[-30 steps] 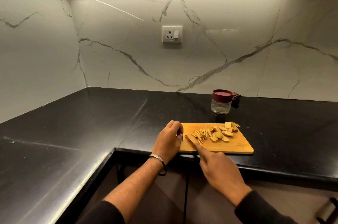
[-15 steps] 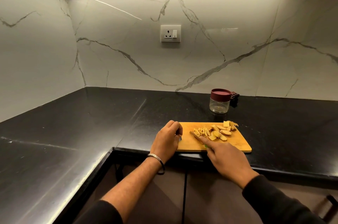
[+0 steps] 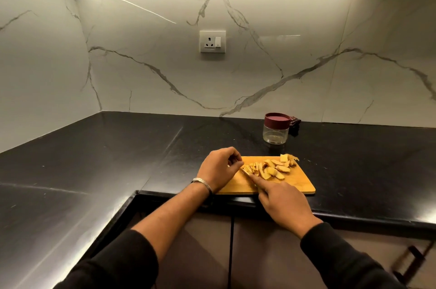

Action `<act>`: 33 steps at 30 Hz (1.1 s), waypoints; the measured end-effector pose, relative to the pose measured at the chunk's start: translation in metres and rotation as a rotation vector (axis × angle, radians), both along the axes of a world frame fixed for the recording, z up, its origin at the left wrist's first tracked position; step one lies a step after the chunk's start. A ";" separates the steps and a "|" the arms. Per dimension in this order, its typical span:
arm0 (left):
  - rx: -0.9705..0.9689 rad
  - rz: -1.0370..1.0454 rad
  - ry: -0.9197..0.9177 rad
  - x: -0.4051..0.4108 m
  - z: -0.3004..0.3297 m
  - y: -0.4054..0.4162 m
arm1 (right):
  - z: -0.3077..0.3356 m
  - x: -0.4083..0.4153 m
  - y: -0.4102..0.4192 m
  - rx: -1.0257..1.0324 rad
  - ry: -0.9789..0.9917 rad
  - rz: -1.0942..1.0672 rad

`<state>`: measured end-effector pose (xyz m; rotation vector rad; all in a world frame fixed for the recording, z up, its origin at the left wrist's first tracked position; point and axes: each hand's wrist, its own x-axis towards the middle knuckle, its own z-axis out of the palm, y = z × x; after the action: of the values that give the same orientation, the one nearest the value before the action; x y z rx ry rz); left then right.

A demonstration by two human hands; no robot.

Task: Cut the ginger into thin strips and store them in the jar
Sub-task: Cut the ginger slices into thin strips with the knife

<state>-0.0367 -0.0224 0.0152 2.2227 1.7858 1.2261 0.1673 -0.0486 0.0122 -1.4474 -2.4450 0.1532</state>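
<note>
Black counter [image 3: 141,159] under a marble-look wall; board [image 3: 299,182] is set at the front edge, presumably so both hands can reach it. Knife [image 3: 246,173] is gripped by the right hand [image 3: 283,203], index finger laid along the spine, likely for blade control; handle is hidden under the palm. Left hand [image 3: 219,168] is held with fingers curled at the board's left end, fingertips just beside the blade. Whether a piece is pinched cannot be told. Ginger [image 3: 271,169]: thin strips lie just beyond the right index fingertip, uncut slices further right of that. Jar [image 3: 276,131] is parked well beyond the fingers, lid on, looks empty, so storing is judged not started. Cutting is partway done.
</note>
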 end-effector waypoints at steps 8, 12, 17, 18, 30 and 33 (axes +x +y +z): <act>-0.276 -0.103 0.129 0.053 0.028 0.051 | 0.001 0.002 0.002 -0.020 -0.017 0.002; -0.394 -0.115 0.248 0.070 0.026 0.069 | 0.001 0.001 0.004 -0.009 -0.054 0.000; -0.390 -0.127 0.335 0.074 0.020 0.077 | -0.004 0.001 0.006 0.010 -0.021 -0.005; -0.379 -0.128 0.334 0.074 0.020 0.077 | -0.004 0.002 0.006 0.013 -0.020 -0.001; -0.154 -0.138 0.044 0.040 0.024 0.037 | -0.002 0.003 0.004 0.015 0.003 0.019; -0.120 -0.107 -0.033 0.013 0.012 0.019 | -0.003 0.003 0.003 -0.006 0.021 -0.002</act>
<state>-0.0237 -0.0034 0.0273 2.1877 1.6580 1.0979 0.1699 -0.0458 0.0096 -1.4428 -2.4286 0.1744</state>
